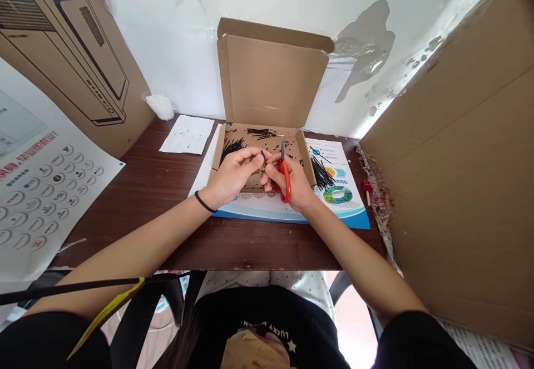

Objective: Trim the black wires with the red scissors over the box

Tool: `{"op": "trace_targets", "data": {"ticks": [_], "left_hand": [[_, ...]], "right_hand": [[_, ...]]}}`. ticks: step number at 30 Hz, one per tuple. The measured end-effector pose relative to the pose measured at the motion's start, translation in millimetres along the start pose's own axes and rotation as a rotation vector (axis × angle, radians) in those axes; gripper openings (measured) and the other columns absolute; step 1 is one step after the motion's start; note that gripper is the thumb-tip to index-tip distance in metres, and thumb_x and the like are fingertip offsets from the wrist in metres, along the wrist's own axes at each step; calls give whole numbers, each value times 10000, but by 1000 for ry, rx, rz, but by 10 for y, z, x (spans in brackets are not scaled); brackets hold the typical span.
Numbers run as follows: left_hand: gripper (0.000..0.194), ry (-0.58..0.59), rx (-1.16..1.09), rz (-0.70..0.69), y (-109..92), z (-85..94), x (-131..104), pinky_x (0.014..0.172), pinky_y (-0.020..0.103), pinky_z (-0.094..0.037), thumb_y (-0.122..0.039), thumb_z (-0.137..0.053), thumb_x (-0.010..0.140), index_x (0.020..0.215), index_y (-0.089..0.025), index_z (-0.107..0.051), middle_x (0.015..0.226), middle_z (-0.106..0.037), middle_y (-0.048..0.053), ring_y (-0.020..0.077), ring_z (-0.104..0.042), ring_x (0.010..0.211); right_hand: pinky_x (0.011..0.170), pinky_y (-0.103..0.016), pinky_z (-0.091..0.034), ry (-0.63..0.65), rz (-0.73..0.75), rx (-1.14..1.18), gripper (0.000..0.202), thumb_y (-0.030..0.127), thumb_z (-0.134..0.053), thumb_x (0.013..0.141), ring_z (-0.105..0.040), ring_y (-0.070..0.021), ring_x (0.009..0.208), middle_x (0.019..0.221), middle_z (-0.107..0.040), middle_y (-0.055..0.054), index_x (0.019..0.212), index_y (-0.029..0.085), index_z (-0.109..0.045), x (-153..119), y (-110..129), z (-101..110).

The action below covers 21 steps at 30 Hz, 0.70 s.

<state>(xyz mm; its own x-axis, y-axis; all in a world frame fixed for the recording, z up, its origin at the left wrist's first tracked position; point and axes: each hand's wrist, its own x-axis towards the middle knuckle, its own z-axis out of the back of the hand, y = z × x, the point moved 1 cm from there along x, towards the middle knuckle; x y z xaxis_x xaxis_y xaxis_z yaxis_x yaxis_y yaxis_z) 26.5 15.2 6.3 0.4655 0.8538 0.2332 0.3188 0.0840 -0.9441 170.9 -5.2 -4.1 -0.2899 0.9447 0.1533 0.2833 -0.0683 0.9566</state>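
Note:
Both my hands meet over the front of an open cardboard box [271,92]. Between thumb and finger my left hand [237,174] pinches a thin black piece [263,156], too small to name surely. My right hand [296,182] is closed around red-handled scissors [286,182], their blades pointing away from me; its fingertips meet those of the left. Inside the box lie black sticks with brass-coloured ends [263,133] at the back and a bundle of black strips [232,147] at the left, with small black scraps scattered about. More black strips [322,174] rest just right of the box.
Under the box is a printed sheet [350,213] on the dark brown table [254,246]. A white paper with black bits [187,134] and a white plastic bag [159,106] are at back left. Large cardboard [459,163] stands at the right. A small red-and-wood item [367,188] lies beside it.

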Motion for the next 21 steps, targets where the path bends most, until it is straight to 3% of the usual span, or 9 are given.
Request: {"op": "trace_targets", "data": {"ticks": [4, 7, 9, 12, 15, 21], "left_hand": [[244, 0, 46, -11, -16, 5, 17, 570, 254, -517, -406, -676, 873, 863, -166, -635, 625, -557, -21, 97, -563, 536], [306, -137, 140, -73, -100, 71, 37, 648, 257, -529, -477, -668, 859, 825, -176, -626, 760, -610, 12, 112, -593, 667], [323, -217, 319, -183, -168, 131, 45, 736, 266, -530, -500, -633, 876, 831, -180, -636, 871, -651, 40, 135, -623, 801], [281, -246, 699, -362, -231, 182, 35, 824, 285, -504, -435, -582, 925, 856, -182, -683, 892, -699, 54, 156, -639, 869], [246, -243, 885, -431, -233, 175, 8, 866, 300, -495, -368, -560, 942, 896, -190, -724, 920, -735, 50, 170, -659, 898], [276, -236, 856, -363, -203, 121, -21, 888, 320, -509, -405, -571, 931, 934, -189, -744, 972, -756, 60, 189, -681, 927]], "right_hand": [[594, -270, -562, -36, 4, -53, 498, 610, -774, 672, -637, -118, 557, 611, -649, 50, 851, 228, -508, 19, -20, -6], [634, -305, -583, -128, -5, -145, 474, 614, -754, 690, -671, -146, 612, 641, -652, 38, 858, 237, -521, 19, -15, 28], [655, -319, -583, -234, 40, -246, 436, 599, -740, 717, -682, -157, 649, 689, -664, 24, 884, 243, -550, 12, -6, 89], [701, -341, -573, -347, 121, -394, 401, 579, -719, 751, -686, -178, 724, 748, -680, 5, 956, 258, -592, 2, -5, 191], [744, -355, -563, -352, 146, -442, 392, 581, -694, 776, -686, -193, 795, 787, -694, -7, 991, 266, -601, 1, -22, 239], [756, -352, -548, -300, 143, -484, 363, 559, -709, 776, -673, -191, 773, 788, -701, -4, 974, 271, -611, -8, -29, 200]]}}
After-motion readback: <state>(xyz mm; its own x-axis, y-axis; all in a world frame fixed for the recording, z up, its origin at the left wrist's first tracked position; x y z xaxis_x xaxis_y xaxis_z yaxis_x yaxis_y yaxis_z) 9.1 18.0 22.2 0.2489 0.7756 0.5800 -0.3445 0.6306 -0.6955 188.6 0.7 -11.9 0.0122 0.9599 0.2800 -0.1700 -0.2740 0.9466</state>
